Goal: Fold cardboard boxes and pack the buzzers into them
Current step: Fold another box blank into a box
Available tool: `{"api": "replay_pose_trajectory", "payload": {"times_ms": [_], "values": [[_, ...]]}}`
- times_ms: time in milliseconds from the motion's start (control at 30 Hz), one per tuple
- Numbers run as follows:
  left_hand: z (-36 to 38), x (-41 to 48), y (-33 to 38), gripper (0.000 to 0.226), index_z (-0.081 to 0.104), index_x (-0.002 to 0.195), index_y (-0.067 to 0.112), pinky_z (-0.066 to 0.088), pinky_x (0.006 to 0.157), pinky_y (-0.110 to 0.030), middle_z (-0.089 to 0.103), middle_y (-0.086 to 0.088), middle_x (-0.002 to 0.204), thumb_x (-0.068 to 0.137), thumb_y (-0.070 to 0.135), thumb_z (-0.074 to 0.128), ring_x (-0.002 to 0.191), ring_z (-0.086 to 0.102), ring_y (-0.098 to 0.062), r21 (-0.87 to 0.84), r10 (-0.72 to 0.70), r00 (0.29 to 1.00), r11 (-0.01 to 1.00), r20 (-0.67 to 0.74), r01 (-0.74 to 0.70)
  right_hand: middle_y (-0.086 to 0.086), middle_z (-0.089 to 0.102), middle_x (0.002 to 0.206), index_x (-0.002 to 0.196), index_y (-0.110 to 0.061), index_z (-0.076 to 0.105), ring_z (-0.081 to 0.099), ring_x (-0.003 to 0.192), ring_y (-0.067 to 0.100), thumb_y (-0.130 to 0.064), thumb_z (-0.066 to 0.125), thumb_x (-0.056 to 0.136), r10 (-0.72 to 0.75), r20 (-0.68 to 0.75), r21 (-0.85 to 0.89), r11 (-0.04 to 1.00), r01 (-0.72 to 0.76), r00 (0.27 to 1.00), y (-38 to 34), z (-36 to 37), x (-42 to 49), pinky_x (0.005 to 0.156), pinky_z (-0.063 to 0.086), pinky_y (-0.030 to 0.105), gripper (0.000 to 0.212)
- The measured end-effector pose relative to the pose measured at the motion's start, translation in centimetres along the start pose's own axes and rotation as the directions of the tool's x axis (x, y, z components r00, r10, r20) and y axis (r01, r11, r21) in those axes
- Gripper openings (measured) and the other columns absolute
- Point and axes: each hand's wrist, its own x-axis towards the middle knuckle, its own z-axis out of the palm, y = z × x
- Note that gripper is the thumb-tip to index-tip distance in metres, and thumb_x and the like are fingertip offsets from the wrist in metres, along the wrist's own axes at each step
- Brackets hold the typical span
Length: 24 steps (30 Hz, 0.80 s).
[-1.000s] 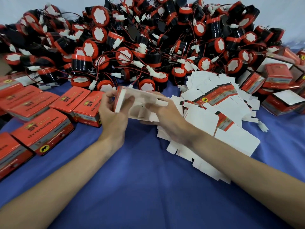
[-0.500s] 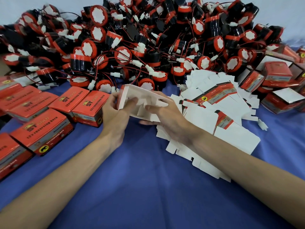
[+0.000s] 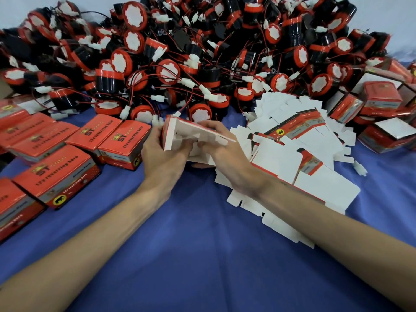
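- While my left hand (image 3: 163,157) grips the half-folded box (image 3: 174,131) to steady it, my right hand (image 3: 225,158) pinches its flaps inward.
- The buzzers (image 3: 167,72) lie piled just behind, within reach.

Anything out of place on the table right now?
One white plug lies alone on the blue cloth, right of the flat box blanks, away from the buzzer pile. No wire shows on it, so it may have come loose.

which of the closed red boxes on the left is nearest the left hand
The rightmost closed box, just beside the left hand that holds the half-folded box; the others lie farther left.
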Motion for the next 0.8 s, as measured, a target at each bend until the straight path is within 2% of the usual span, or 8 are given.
{"api": "replay_pose_trajectory", "payload": {"times_ms": [67, 133, 200, 267, 433, 600, 733, 800], "values": [[0.0, 0.2, 0.1, 0.026, 0.064, 0.097, 0.016, 0.054, 0.07, -0.023, 0.071, 0.001, 0.091, 0.077, 0.009, 0.077, 0.085, 0.068, -0.012, -0.03, -0.046, 0.998, 0.998, 0.03, 0.047, 0.007, 0.061, 0.116, 0.111, -0.018, 0.06, 0.058, 0.113, 0.027, -0.001, 0.048, 0.091, 0.121, 0.035, 0.162, 0.979, -0.125, 0.992, -0.5, -0.1, 0.0, 0.078, 0.059, 0.047, 0.028], [-0.2, 0.4, 0.4, 0.029, 0.065, 0.104, 0.01, 0.056, 0.076, -0.033, 0.072, -0.003, 0.094, 0.077, 0.005, 0.075, 0.09, 0.069, -0.018, -0.064, -0.091, 0.993, 0.993, 0.073, 0.096, 0.015, 0.059, 0.125, 0.12, -0.011, 0.059, 0.056, 0.117, 0.034, 0.0, 0.042, 0.092, 0.179, 0.072, 0.24, 0.952, -0.191, 0.981, -0.9, -0.2, 0.1, 0.076, 0.059, 0.049, 0.034], [-0.4, 0.6, 0.7, 0.033, 0.064, 0.109, 0.004, 0.055, 0.087, -0.048, 0.072, -0.011, 0.1, 0.078, 0.003, 0.074, 0.097, 0.068, -0.029, -0.091, -0.126, 0.985, 0.986, 0.114, 0.136, 0.019, 0.057, 0.128, 0.126, -0.006, 0.056, 0.057, 0.117, 0.034, 0.001, 0.039, 0.093, 0.179, 0.076, 0.259, 0.946, -0.193, 0.981, -1.1, -0.3, 0.1, 0.077, 0.059, 0.048, 0.038], [-0.5, 0.5, 1.1, 0.041, 0.063, 0.111, 0.002, 0.051, 0.093, -0.056, 0.07, -0.016, 0.104, 0.071, 0.007, 0.074, 0.1, 0.066, -0.034, -0.108, -0.155, 0.979, 0.98, 0.133, 0.169, 0.019, 0.057, 0.127, 0.126, -0.006, 0.056, 0.056, 0.118, 0.033, 0.002, 0.038, 0.093, 0.167, 0.066, 0.261, 0.949, -0.178, 0.984, -1.1, -0.2, -0.1, 0.073, 0.06, 0.045, 0.038], [-0.6, 0.3, 1.9, 0.057, 0.059, 0.112, 0.001, 0.046, 0.099, -0.057, 0.069, -0.011, 0.095, 0.058, 0.014, 0.071, 0.101, 0.065, -0.035, -0.118, -0.187, 0.967, 0.971, 0.174, 0.209, 0.007, 0.057, 0.122, 0.116, -0.014, 0.059, 0.057, 0.113, 0.024, 0.001, 0.04, 0.094, 0.134, 0.064, 0.237, 0.96, -0.146, 0.989, -0.8, -0.1, -0.2, 0.065, 0.06, 0.036, 0.033], [-0.8, 0.4, 1.6, 0.042, 0.057, 0.101, 0.011, 0.04, 0.101, -0.058, 0.061, -0.01, 0.089, 0.06, 0.011, 0.068, 0.093, 0.058, -0.028, -0.165, -0.176, 0.967, 0.964, 0.186, 0.207, -0.008, 0.057, 0.104, 0.101, -0.027, 0.057, 0.057, 0.095, 0.009, 0.001, 0.042, 0.096, 0.093, 0.075, 0.206, 0.973, -0.106, 0.993, -0.4, 0.1, -0.1, 0.059, 0.059, 0.032, 0.033], [-0.7, 0.1, 1.7, 0.037, 0.058, 0.097, 0.017, 0.045, 0.099, -0.059, 0.064, -0.011, 0.098, 0.063, 0.012, 0.072, 0.105, 0.061, -0.037, -0.167, -0.143, 0.976, 0.971, 0.162, 0.17, -0.015, 0.055, 0.104, 0.112, -0.025, 0.055, 0.059, 0.093, 0.007, 0.001, 0.043, 0.095, 0.046, 0.043, 0.135, 0.99, -0.051, 0.998, -0.2, -0.1, 0.1, 0.058, 0.059, 0.031, 0.033], [-0.7, 0.2, 1.6, 0.035, 0.058, 0.1, 0.014, 0.048, 0.096, -0.058, 0.065, -0.01, 0.1, 0.07, 0.007, 0.077, 0.108, 0.061, -0.036, -0.185, -0.132, 0.981, 0.97, 0.139, 0.157, -0.016, 0.056, 0.101, 0.115, -0.024, 0.053, 0.062, 0.087, 0.002, 0.006, 0.046, 0.092, 0.018, 0.046, 0.115, 0.993, -0.023, 0.999, -0.2, -0.2, 0.1, 0.057, 0.059, 0.03, 0.038]]}}
